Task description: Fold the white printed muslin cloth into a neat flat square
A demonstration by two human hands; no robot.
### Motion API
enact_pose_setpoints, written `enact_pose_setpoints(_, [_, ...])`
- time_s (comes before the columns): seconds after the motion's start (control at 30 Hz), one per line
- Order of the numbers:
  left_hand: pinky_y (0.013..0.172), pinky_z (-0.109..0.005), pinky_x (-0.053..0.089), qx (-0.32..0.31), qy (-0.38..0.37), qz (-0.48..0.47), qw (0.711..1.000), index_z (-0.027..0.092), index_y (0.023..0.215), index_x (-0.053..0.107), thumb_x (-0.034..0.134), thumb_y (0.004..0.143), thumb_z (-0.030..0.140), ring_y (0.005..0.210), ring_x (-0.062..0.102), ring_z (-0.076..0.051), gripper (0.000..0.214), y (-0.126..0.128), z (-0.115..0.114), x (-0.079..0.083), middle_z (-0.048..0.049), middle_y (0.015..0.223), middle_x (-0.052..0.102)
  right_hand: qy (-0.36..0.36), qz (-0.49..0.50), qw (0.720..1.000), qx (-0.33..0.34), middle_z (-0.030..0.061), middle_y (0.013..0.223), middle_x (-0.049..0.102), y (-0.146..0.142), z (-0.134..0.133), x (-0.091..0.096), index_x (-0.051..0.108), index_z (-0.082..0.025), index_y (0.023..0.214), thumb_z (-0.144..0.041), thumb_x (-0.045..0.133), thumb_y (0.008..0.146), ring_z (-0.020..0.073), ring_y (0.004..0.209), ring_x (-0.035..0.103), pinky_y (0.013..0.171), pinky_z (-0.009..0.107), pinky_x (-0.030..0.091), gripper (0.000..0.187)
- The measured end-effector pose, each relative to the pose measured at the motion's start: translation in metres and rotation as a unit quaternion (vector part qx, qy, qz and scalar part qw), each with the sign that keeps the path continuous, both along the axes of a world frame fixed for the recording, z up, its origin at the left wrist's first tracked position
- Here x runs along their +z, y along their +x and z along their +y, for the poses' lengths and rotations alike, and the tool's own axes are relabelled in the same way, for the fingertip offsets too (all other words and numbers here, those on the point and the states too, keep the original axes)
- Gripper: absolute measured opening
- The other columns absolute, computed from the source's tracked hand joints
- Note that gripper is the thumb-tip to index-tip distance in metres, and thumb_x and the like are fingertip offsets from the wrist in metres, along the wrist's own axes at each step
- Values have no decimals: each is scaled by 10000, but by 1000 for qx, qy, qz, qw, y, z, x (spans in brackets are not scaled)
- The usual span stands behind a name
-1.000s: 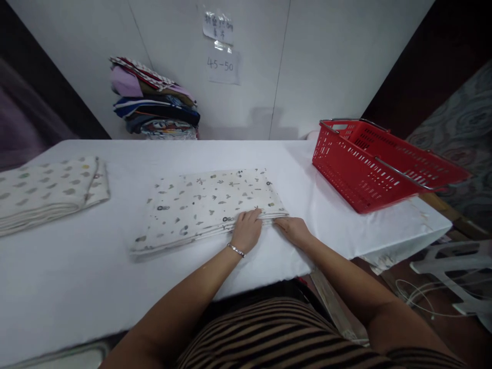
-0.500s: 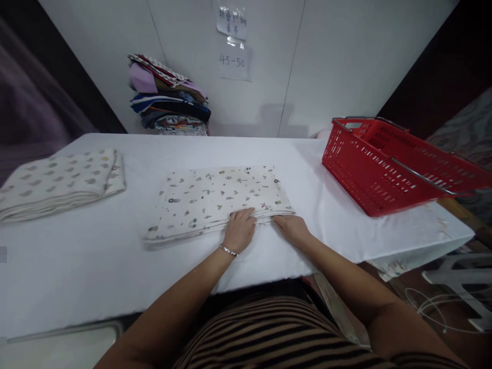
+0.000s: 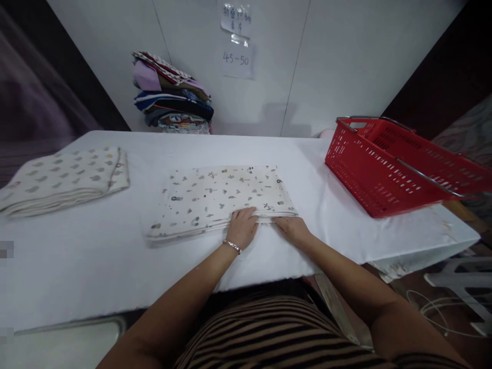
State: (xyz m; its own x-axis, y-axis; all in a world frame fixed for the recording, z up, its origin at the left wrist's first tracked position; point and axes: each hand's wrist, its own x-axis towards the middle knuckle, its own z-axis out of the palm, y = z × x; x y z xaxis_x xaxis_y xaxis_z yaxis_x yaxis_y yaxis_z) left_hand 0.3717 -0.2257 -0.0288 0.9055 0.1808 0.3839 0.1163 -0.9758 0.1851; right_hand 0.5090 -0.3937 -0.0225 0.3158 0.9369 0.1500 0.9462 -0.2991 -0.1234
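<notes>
A folded white printed cloth (image 3: 215, 197), with small plant and animal figures on it, lies flat on the table in front of me. My left hand (image 3: 243, 225), with a silver bracelet at the wrist, is closed on its near edge, the fingers over the top layer. Just to the right, my right hand (image 3: 292, 228) grips the same edge by the near right corner, its fingertips partly hidden under the layers. Between the two hands the stacked layers of the edge show.
Another folded printed cloth (image 3: 65, 174) lies at the left of the white-covered table (image 3: 96, 261). A red plastic basket (image 3: 384, 174) with metal handles stands at the right. Behind the table is a pile of folded fabrics (image 3: 172, 100) against the wall, near paper signs (image 3: 237, 59).
The whole view has shifted slightly. Both hands stay at the near edge of the cloth, and the cloth shows no clear change.
</notes>
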Motion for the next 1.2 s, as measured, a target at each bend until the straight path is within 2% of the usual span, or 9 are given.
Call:
enact_pose_setpoints(0.17, [935,-426,388,4,10,0,1000,218,892,651,527,825,234,1130,497,-237,141,0,1,0,-71,1235,575,29,83,996,-7,2,994,705,4,-1,-2,643,-254,1069,-259,403,927,165,877,640,735,258,459,278])
enact_pose_setpoints(0.4, [934,-428,383,5,22,2,1000,218,835,657,503,835,205,1114,507,-235,154,1,1,5,-59,1213,591,34,129,991,-4,-2,975,706,8,-2,-4,644,-260,1070,-289,406,921,156,869,638,761,264,465,282])
enact_pose_setpoints(0.53, [958,-429,371,-4,36,-10,999,200,806,654,454,848,148,1123,507,-225,211,0,0,4,-53,1194,605,32,107,994,3,5,1005,701,8,-1,-4,646,-246,1061,-277,416,918,158,889,635,771,263,460,272])
enact_pose_setpoints(0.67, [998,-440,342,-31,57,-29,997,192,800,656,430,861,133,1140,499,-221,241,-4,0,0,-65,1194,605,17,42,999,9,19,970,705,2,-1,-5,661,-246,1020,-267,394,929,168,863,631,741,266,450,283])
enact_pose_setpoints(0.83, [1005,-442,340,-32,57,-33,997,193,798,662,448,855,136,1149,494,-226,229,-7,-1,-1,-73,1196,602,31,0,999,15,47,920,698,-10,-3,-2,633,-235,1105,-250,417,911,183,781,617,695,282,444,290])
enact_pose_setpoints(0.97, [1001,-438,342,-37,69,-37,996,187,796,663,440,862,136,1139,497,-228,238,-6,-1,-1,-78,1194,603,121,-15,992,33,92,1103,633,-10,3,4,599,-207,1148,-235,405,916,215,1023,549,843,343,428,304])
enact_pose_setpoints(1.03, [993,-434,347,-41,82,-44,995,183,792,662,437,867,138,1129,502,-227,242,-6,-1,-2,-76,1191,606,143,-19,988,61,112,1208,581,-7,7,5,567,-184,1187,-238,431,908,238,1137,482,906,390,399,315])
enact_pose_setpoints(1.2, [973,-411,362,-50,98,-57,992,185,754,654,441,859,128,1095,516,-214,245,-8,2,-2,-58,1168,620,138,5,985,102,111,1175,602,-6,9,-5,552,-203,1204,-249,437,924,221,1095,512,890,408,411,306])
